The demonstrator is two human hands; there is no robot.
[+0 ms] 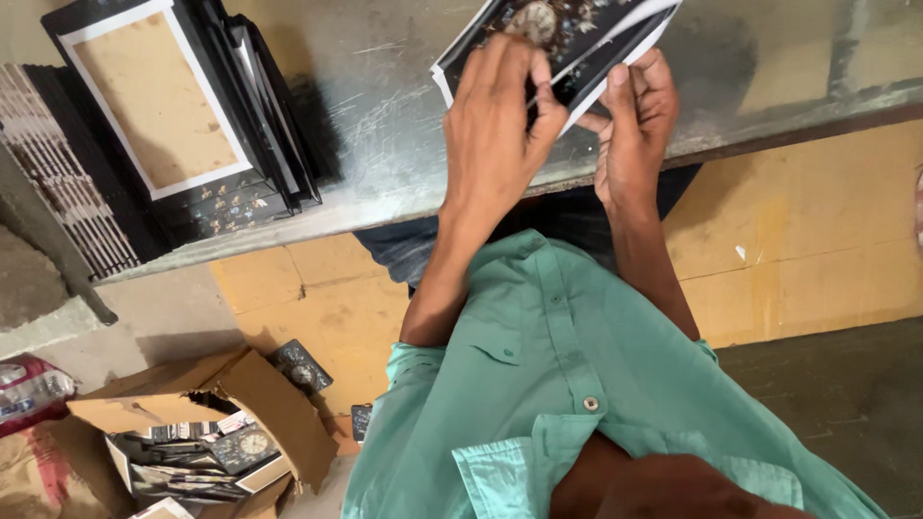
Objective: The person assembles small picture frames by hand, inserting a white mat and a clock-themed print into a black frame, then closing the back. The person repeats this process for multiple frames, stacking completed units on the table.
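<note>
I held black clock frame (pixel 567 34) over table (pixel 385 144): left hand (pixel 495 125) fingers pressing front, right hand (pixel 635 120) gripping edge. Finished frames (pixel 173 115) stacked; carton (pixel 207 432) still part full.

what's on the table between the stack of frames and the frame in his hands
Nothing: in the head view only bare scratched metal table separates the stack of frames from the held frame.

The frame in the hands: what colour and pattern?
Black with small pale floral specks and a white edge, the frame, in the head view.

You hold glossy black printed card (pixel 567 38) over scratched dull metal benchtop (pixel 385 144); matt brown backing on stacked frames (pixel 163 106) left; creased cardboard box (pixel 260 404) near-left.
</note>
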